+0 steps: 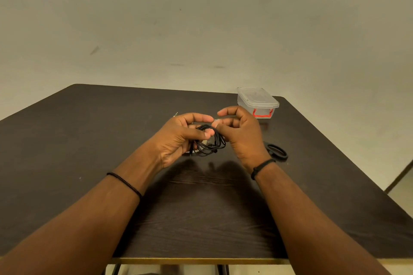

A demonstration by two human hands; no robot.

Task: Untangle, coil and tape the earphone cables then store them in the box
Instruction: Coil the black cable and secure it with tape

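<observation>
The cable (209, 140) is kept coiled under the left hand (178, 138) thumb — so tape, apparently pinched in the right hand (240, 134) fingertips, can be wrapped — box (257, 101) beyond.

A dark wood-grain table (93, 131) with rounded far corners is seen from its near edge, where a lighter edge band (201, 260) runs along the front. Dark legs (116, 269) are partly visible beneath that edge. A plain, pale wall (201, 18) with faint marks is located behind the table. At the right, a strip of floor (402, 187) and a dark skirting line are visible.
</observation>
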